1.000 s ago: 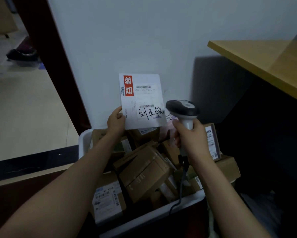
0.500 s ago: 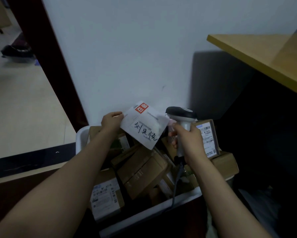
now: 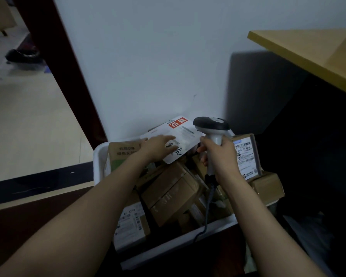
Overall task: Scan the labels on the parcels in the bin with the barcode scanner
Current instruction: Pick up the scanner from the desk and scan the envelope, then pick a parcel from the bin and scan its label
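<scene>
A white bin [image 3: 100, 156] stands against the wall, filled with several cardboard parcels. A white flat envelope [image 3: 185, 132] with a red logo and black handwriting lies at the bin's far side on top of the parcels. My left hand [image 3: 156, 146] rests flat on the envelope, fingers spread over its left part. My right hand [image 3: 221, 154] grips the handle of the grey-and-white barcode scanner [image 3: 211, 124], whose head points left over the envelope. Its cable hangs down over the bin's near rim. A brown parcel with a white label [image 3: 245, 156] stands on edge just right of my right hand.
A large brown box [image 3: 172, 194] sits mid-bin, and a labelled parcel [image 3: 131, 224] lies at the near left. A wooden desk top [image 3: 308, 50] juts out at upper right, dark space beneath it. A dark red door frame [image 3: 54, 50] and pale floor lie left.
My left hand has lowered the envelope from upright in front of the wall down flat onto the parcels at the bin's far side. The scanner has stayed beside it, dropping slightly.
</scene>
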